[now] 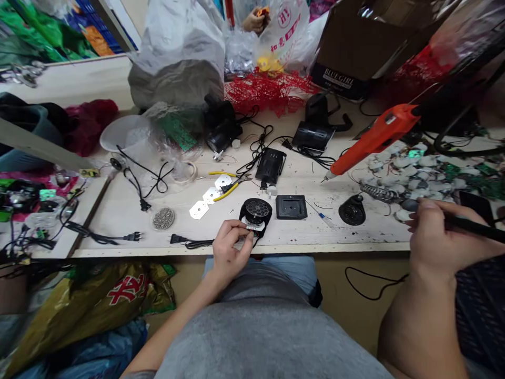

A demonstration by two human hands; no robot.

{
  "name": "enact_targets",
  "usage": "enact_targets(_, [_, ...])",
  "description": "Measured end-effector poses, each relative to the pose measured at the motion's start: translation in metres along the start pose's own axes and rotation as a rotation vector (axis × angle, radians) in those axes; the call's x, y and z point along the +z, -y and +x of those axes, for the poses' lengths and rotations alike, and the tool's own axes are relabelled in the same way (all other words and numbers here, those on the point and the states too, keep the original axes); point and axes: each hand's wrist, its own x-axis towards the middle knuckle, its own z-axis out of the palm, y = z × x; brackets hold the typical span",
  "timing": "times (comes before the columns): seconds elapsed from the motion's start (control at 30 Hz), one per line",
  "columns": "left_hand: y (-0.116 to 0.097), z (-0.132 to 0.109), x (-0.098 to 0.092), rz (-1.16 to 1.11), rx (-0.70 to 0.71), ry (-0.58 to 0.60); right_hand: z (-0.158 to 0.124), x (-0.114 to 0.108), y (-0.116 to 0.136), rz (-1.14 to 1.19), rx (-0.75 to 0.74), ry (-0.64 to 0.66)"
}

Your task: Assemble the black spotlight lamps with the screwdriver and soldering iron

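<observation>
The left hand (231, 250) is closed in a pinch on a small round lamp (256, 210), with thumb and fingers at its lower edge beside a white and red circuit board (250, 227). The lamp is just above the front of the worktop (244, 249), with its honeycomb lens facing up. It looks light and stiff, but the board and any fine wires may be fragile, so the round black shell seems the safer place to hold. The fingers hide part of the board, and how it joins the lamp is hard to make out.

The right hand (432, 237) is curled round a slim black rod (473, 227) beyond the worktop's edge. The rod runs out of view, so I cannot tell what it is.

A black cord (199, 245) with a plug (176, 238) lies left of the lamp, though I cannot tell if they connect. Nearby are a square black plate (291, 207), a small screwdriver (321, 218), silver plates (211, 196) and yellow-handled pliers (223, 185). Farther right are an orange power tool (374, 134) and a heap of broken circuit boards (428, 171). Beyond the bags, another person's hand (254, 21) holds something orange, mostly hidden.
</observation>
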Motion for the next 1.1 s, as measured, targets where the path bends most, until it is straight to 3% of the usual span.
enact_targets(0.1, [0.004, 0.007, 0.002, -0.003, -0.018, 0.001, -0.010, 0.000, -0.001, -0.019, -0.009, 0.051])
enact_targets(0.23, [0.013, 0.018, 0.008, -0.017, -0.056, 0.006, -0.008, -0.006, -0.033, -0.114, -0.017, 0.109])
enact_targets(0.33, [0.022, 0.026, 0.014, -0.023, -0.116, 0.006, -0.017, -0.006, -0.052, -0.235, 0.027, 0.261])
enact_targets(0.4, [0.026, 0.031, 0.018, -0.029, -0.163, 0.028, -0.033, -0.002, -0.045, -0.239, 0.074, 0.404])
enact_targets(0.5, [0.029, 0.037, 0.019, -0.043, -0.243, 0.097, -0.057, 0.014, -0.008, -0.149, 0.095, 0.524])
enact_targets(0.63, [0.026, 0.042, 0.012, -0.057, -0.301, 0.176, -0.063, 0.045, 0.042, -0.045, -0.054, 0.626])
enact_targets(0.73, [0.028, 0.039, -0.002, -0.092, -0.320, 0.168, -0.046, 0.073, 0.052, 0.009, -0.121, 0.622])
enact_targets(0.87, [0.043, 0.028, -0.027, -0.114, -0.345, 0.228, -0.013, 0.126, 0.031, 0.047, -0.074, 0.622])
enact_targets(1.0, [0.062, 0.026, -0.042, -0.116, -0.341, 0.534, 0.015, 0.192, 0.002, -0.040, -0.177, 0.780])
enact_targets(1.1, [0.074, 0.037, -0.040, -0.159, -0.270, 0.732, 0.025, 0.227, -0.011, -0.104, -0.248, 0.930])
